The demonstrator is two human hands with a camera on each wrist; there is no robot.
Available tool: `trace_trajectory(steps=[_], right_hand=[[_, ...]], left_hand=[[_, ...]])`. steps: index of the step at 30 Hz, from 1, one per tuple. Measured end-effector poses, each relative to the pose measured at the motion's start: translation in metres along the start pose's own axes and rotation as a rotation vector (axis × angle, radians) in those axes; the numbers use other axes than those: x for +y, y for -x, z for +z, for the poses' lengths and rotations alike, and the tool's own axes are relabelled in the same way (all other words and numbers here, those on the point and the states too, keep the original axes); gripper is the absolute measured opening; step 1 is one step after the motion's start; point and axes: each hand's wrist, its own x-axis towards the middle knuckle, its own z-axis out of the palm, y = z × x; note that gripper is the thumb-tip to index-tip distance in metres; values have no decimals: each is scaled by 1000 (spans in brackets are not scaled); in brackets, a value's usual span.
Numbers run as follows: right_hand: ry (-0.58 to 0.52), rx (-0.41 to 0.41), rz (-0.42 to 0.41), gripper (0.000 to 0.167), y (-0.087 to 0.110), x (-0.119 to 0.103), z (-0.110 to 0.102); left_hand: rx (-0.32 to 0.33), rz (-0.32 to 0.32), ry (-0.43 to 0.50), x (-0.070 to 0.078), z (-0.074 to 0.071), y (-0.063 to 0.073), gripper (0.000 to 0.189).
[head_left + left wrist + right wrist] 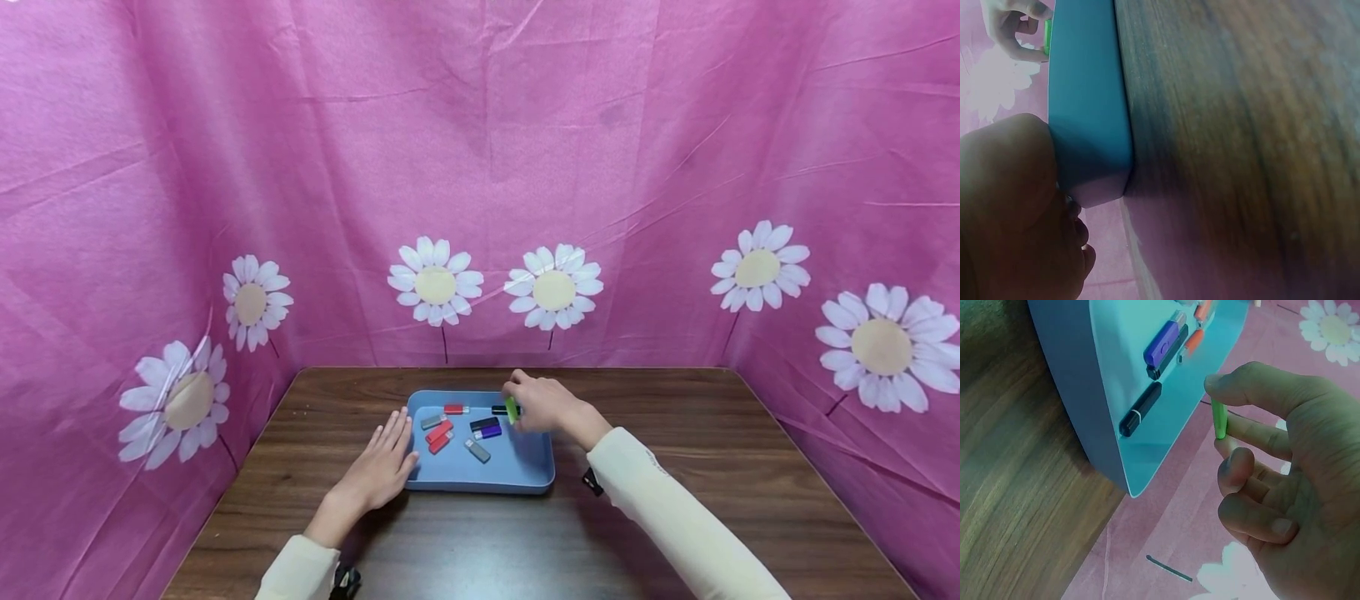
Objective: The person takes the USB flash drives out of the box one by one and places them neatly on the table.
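My right hand [546, 402] pinches a bright green USB stick [1219, 419] between thumb and fingertips, above the right back part of a blue tray [517, 477]. In the right wrist view the stick is seen nearly edge-on, beyond the tray wall. The left hand [384, 462] rests along the tray's left rim with its fingers straight. Inside the tray lie several more USB sticks: a purple one [488, 432] beside a black one [483, 423], another black one [1141, 409] near the right hand, a grey one [477, 451] at the front, and red ones [438, 432] towards the left.
The tray stands on a dark wooden table [675, 500]. A pink curtain [495, 167] with white daisies hangs behind the table and along both sides. Black wrist straps show at both sleeves, one [592, 481] close to the tray's right side.
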Motion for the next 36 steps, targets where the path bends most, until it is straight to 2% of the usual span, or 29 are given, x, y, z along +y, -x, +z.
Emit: trace_trajectory(steps=[5, 14, 24, 29, 36], right_hand=[[-10, 5, 15, 50, 5, 4, -3], [-31, 22, 48, 48, 14, 14, -10], [-39, 51, 56, 51, 26, 29, -14], [-49, 55, 74, 51, 29, 35, -15], [-85, 75, 80, 51, 33, 42, -15]], left_hand=[[18, 14, 50, 3, -3, 1, 64], [-48, -19, -34, 6, -8, 0, 62], [-26, -6, -58, 5, -8, 0, 62], [-10, -4, -34, 6, -8, 1, 61], [-33, -24, -37, 7, -8, 2, 62]])
